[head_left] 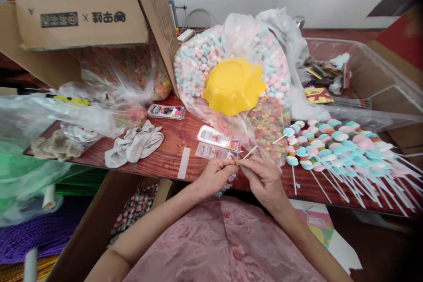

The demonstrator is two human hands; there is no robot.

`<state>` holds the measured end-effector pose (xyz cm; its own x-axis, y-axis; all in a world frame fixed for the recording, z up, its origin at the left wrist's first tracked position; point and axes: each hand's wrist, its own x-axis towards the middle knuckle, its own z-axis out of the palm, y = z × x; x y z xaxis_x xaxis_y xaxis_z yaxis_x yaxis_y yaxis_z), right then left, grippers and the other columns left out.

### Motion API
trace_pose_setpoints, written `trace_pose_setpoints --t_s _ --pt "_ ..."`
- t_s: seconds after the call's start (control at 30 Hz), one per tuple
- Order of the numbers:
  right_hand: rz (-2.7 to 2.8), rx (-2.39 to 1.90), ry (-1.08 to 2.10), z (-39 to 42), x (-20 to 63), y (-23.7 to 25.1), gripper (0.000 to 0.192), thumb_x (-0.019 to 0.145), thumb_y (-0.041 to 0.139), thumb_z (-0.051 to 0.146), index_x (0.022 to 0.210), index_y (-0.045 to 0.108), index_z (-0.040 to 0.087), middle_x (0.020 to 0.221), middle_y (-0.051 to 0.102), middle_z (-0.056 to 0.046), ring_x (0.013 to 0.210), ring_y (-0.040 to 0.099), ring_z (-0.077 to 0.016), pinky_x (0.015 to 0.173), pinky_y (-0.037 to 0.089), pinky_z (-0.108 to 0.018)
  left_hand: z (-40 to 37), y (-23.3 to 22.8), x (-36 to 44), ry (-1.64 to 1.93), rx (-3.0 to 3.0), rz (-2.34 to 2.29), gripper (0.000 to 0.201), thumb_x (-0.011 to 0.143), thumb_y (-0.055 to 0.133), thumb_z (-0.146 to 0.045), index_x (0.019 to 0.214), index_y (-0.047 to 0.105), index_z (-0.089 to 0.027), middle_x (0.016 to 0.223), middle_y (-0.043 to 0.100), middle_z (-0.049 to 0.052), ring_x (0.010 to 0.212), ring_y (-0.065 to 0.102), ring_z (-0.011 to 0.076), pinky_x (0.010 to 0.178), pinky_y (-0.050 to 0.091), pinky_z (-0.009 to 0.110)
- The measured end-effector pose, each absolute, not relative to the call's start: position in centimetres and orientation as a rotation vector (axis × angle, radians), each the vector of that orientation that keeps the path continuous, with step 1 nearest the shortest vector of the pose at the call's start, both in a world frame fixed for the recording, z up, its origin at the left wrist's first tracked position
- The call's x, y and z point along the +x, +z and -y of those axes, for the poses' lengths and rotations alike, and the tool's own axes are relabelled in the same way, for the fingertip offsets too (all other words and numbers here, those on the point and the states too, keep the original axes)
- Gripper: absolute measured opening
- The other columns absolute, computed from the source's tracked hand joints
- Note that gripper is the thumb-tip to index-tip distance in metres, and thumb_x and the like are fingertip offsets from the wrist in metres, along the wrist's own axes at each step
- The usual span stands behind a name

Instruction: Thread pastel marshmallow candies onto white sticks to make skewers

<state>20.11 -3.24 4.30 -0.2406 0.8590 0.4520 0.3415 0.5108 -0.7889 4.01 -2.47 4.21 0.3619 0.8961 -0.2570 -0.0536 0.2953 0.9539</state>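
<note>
My left hand (216,176) and my right hand (264,177) meet at the table's front edge, fingertips pinched close together. Between them shows a thin gold twist tie (235,160). A white stick (250,152) pokes up beside the fingertips of my right hand. Under my left hand hangs a small bundle of pink and blue candies (225,188), partly hidden by the fingers; it seems to be on the same stick. Just beyond my hands lie printed clear packets (218,138). To the right is a pile of candy skewers (343,150) on white sticks.
A large clear bag of candies (194,61) bears an upturned yellow bowl (233,86). An open cardboard box (89,17) stands at the back left, near grey gloves (135,143). A clear plastic bin (360,46) stands at the right. Below the table is a box of wrapped candies (135,207).
</note>
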Motion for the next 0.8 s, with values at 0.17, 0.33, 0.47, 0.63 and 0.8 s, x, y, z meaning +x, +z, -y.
trace_pose_setpoints --t_s 0.17,0.33,0.47,0.63,0.8 --pt "1.812 -1.061 0.852 2.9 20.5 3.8 0.026 0.089 0.052 0.013 0.099 0.074 0.023 0.077 0.068 -0.002 0.068 0.061 -0.0135 0.064 0.048 -0.027 2.6 4.0 3.2 0.744 1.112 -1.020 0.027 0.079 0.058 -0.038 0.066 0.062 -0.015 0.060 0.047 -0.002 0.055 0.040 0.0076 0.054 0.034 0.021" --pt "1.810 -1.109 0.896 2.7 20.1 3.5 0.023 0.082 0.054 0.012 0.093 0.073 0.020 0.068 0.063 0.001 0.060 0.057 -0.0121 0.059 0.047 -0.025 2.6 3.4 2.9 0.762 1.177 -0.980 0.034 0.084 0.057 -0.043 0.064 0.058 -0.015 0.058 0.044 -0.003 0.054 0.036 0.0074 0.052 0.030 0.021" --pt "1.653 -1.146 0.872 3.2 19.7 3.5 0.028 0.083 0.058 0.016 0.110 0.065 0.021 0.062 0.054 0.005 0.054 0.050 -0.0104 0.054 0.044 -0.023 2.5 3.0 2.7 0.858 1.282 -1.031 0.040 0.088 0.054 -0.044 0.059 0.051 -0.016 0.058 0.043 -0.003 0.056 0.037 0.0085 0.054 0.029 0.022" --pt "1.436 -1.215 0.887 3.8 19.3 3.3 0.006 0.082 0.066 0.026 0.085 0.065 0.020 0.072 0.064 0.000 0.064 0.057 -0.0129 0.057 0.047 -0.023 1.9 3.8 2.9 0.976 1.371 -1.077 0.042 0.089 0.053 -0.042 0.056 0.046 -0.017 0.057 0.040 -0.002 0.059 0.036 0.0109 0.059 0.030 0.024" --pt "1.383 -1.182 1.166 2.9 19.7 3.7 0.017 0.082 0.064 0.033 0.074 0.068 0.019 0.071 0.066 -0.001 0.067 0.059 -0.0146 0.065 0.050 -0.027 1.6 5.0 3.3 0.987 1.535 -1.026 0.038 0.092 0.050 -0.039 0.061 0.053 -0.017 0.062 0.047 0.000 0.063 0.041 0.0125 0.064 0.034 0.026"
